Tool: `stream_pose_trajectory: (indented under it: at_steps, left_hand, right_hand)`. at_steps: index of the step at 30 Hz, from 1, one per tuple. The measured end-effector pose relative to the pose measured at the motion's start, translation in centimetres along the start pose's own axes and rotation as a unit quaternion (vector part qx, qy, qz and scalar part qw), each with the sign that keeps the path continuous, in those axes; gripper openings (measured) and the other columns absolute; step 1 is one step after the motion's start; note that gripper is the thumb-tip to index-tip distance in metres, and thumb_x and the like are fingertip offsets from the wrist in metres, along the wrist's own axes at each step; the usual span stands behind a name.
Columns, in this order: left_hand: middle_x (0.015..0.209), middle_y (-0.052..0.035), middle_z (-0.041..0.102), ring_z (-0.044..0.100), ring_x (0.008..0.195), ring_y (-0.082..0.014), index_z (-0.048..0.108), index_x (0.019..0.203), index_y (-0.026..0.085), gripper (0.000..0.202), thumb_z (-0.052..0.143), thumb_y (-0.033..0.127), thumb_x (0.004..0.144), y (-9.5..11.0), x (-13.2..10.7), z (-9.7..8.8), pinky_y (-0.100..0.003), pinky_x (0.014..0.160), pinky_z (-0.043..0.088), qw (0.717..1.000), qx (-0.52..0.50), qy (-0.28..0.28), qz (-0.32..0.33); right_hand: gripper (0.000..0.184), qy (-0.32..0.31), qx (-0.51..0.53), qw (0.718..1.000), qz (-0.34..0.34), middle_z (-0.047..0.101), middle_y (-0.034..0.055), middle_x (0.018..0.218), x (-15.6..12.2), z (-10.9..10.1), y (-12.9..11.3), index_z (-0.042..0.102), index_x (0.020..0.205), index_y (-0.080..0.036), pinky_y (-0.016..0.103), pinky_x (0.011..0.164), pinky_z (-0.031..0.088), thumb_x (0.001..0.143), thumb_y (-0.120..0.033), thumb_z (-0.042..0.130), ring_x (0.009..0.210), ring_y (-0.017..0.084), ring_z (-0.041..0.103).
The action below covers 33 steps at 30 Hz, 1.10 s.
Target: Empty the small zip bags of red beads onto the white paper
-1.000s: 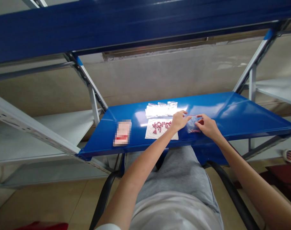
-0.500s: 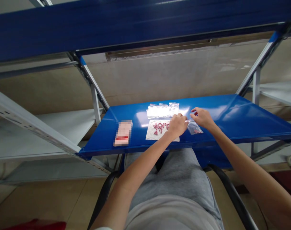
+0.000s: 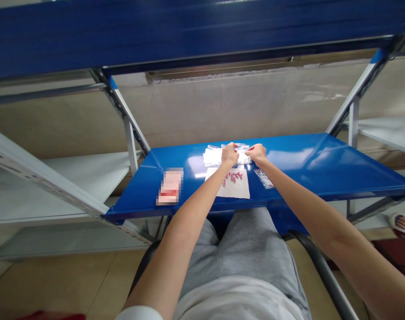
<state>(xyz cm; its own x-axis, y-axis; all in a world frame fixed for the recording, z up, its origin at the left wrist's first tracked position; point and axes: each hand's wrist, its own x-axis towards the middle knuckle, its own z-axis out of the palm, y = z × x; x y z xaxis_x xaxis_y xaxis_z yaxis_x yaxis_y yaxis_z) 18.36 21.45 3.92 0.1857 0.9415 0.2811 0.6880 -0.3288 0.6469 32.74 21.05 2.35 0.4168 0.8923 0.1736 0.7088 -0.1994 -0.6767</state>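
Note:
My left hand and my right hand are both at the pile of small clear plastic bags at the back of the blue shelf, fingers curled onto the bags. Just in front lies a white sheet with several small red beads on it. A small clear bag with a few red beads in it lies on the shelf to the right of the sheet, under my right forearm, and no hand touches it.
A flat pink and red packet lies at the shelf's left. A dark blue beam runs overhead; grey uprights stand at both sides. A black chair arm is by my right leg. Another person's foot shows at far right.
Both hands let go of the small bag with red beads, which now lies on the shelf, and moved back to the pile of clear bags.

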Motion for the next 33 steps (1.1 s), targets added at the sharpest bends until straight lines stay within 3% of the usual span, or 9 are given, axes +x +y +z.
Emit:
stream_pose_trajectory:
  at_steps: [5, 10, 14, 19, 22, 25, 28, 33]
  left_hand:
    - [0.102, -0.0084, 0.076, 0.07, 0.091, -0.0195, 0.068, 0.114, 0.017, 0.042, 0.058, -0.004, 0.079, 0.2, -0.3, 0.4, -0.028, 0.08, 0.053, 0.999, -0.029, -0.006, 0.031]
    - [0.097, -0.0093, 0.075, 0.069, 0.09, -0.0203, 0.069, 0.111, 0.015, 0.044, 0.054, -0.008, 0.077, 0.7, -0.7, 0.8, -0.032, 0.086, 0.053, 0.998, -0.041, 0.014, 0.054]
    - [0.106, -0.0111, 0.073, 0.067, 0.096, -0.0198, 0.069, 0.104, 0.015, 0.042, 0.05, -0.011, 0.077, 1.3, -0.7, 0.2, -0.033, 0.091, 0.053, 0.996, -0.049, 0.052, 0.052]
    - [0.103, -0.008, 0.074, 0.069, 0.089, -0.0168, 0.07, 0.099, 0.018, 0.031, 0.057, -0.005, 0.083, 1.8, -1.6, -2.4, -0.031, 0.087, 0.056, 0.987, -0.126, 0.08, 0.066]
    - [0.105, -0.0049, 0.074, 0.07, 0.088, -0.0151, 0.071, 0.098, 0.02, 0.029, 0.058, -0.003, 0.085, 1.3, -3.5, -4.6, -0.029, 0.084, 0.057, 0.979, -0.165, 0.062, 0.1]
    - [0.112, -0.0057, 0.074, 0.071, 0.09, -0.0154, 0.07, 0.105, 0.02, 0.027, 0.058, 0.002, 0.088, 0.4, -6.4, -6.8, -0.028, 0.082, 0.058, 0.979, -0.158, 0.051, 0.115]
    - [0.127, -0.0105, 0.07, 0.071, 0.101, -0.0196, 0.064, 0.125, 0.02, 0.032, 0.063, 0.018, 0.093, -0.4, -9.5, -8.7, -0.032, 0.085, 0.058, 0.984, -0.112, 0.057, 0.127]
    - [0.148, -0.019, 0.055, 0.052, 0.136, -0.0365, 0.044, 0.15, 0.02, 0.078, 0.076, 0.05, 0.085, -0.4, -13.0, -10.8, -0.052, 0.109, 0.044, 0.98, 0.107, 0.092, 0.14]
  right_hand:
    - [0.016, -0.006, 0.029, 0.999, 0.019, 0.072, 0.011, 0.084, 0.4, 0.4, 0.5, 0.065, 0.076, -0.017, 0.031, 0.071, 0.052, 0.074, -0.027, 0.077, 0.08, 0.024, 0.068]
    - [0.036, 0.019, 0.051, 0.998, 0.027, 0.071, 0.0133, 0.097, 0.3, 0.3, 1.1, 0.064, 0.1, -0.015, 0.031, 0.072, 0.052, 0.07, -0.028, 0.079, 0.087, 0.025, 0.067]
    - [0.051, 0.042, 0.077, 0.996, 0.014, 0.07, 0.0149, 0.109, -0.1, -0.6, 1.1, 0.061, 0.117, -0.015, 0.03, 0.07, 0.051, 0.072, -0.033, 0.078, 0.088, 0.024, 0.066]
    - [0.055, 0.007, 0.224, 0.973, -0.048, 0.07, 0.0059, 0.088, -0.9, -3.0, 0.2, 0.062, 0.125, -0.019, 0.027, 0.055, 0.046, 0.076, -0.04, 0.073, 0.07, 0.019, 0.063]
    - [0.042, -0.048, 0.307, 0.947, -0.082, 0.069, 0.0045, 0.078, -2.5, -4.5, -0.7, 0.067, 0.111, -0.018, 0.023, 0.047, 0.04, 0.075, -0.04, 0.073, 0.064, 0.017, 0.064]
    - [0.035, -0.063, 0.345, 0.932, -0.097, 0.07, 0.0038, 0.073, -5.3, -5.3, -2.0, 0.065, 0.099, -0.019, 0.02, 0.045, 0.039, 0.073, -0.038, 0.078, 0.061, 0.016, 0.066]
    - [0.031, -0.102, 0.352, 0.924, -0.106, 0.072, 0.005, 0.074, -8.4, -5.4, -3.8, 0.06, 0.087, -0.019, 0.019, 0.045, 0.042, 0.074, -0.04, 0.08, 0.062, 0.017, 0.071]
    - [0.035, -0.157, 0.333, 0.916, -0.161, 0.071, 0.0048, 0.074, -12.4, -4.4, -5.9, 0.061, 0.082, -0.019, 0.022, 0.044, 0.045, 0.078, -0.05, 0.078, 0.056, 0.015, 0.064]
